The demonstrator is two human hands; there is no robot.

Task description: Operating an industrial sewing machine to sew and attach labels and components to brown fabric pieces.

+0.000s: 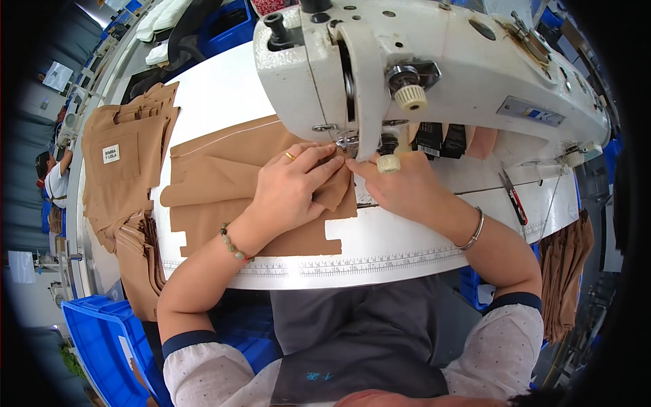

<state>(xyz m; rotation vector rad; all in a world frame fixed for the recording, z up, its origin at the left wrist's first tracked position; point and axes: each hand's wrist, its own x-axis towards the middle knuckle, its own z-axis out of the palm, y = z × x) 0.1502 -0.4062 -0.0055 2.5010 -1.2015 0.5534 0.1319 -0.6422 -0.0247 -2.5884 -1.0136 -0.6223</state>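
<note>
A brown fabric panel (224,183) with notched corners lies on the white sewing table, partly folded over itself. Its right edge runs under the needle area (348,141) of a white sewing machine (305,81). My left hand (291,183) rests on the panel left of the needle, fingertips close to the presser foot, fingers and thumb gripping a raised fold. From the right, my right hand (403,186) reaches the same edge, its index finger against the cloth and the other fingers curled; the thumb is mostly hidden.
Stacked brown pieces (112,183) hang over the table's left side, one bearing a white label. Red-handled snips (515,203) lie at right; black labels (441,139) sit behind my right hand. A printed ruler (380,263) lines the near edge. Blue crates (112,339) stand below.
</note>
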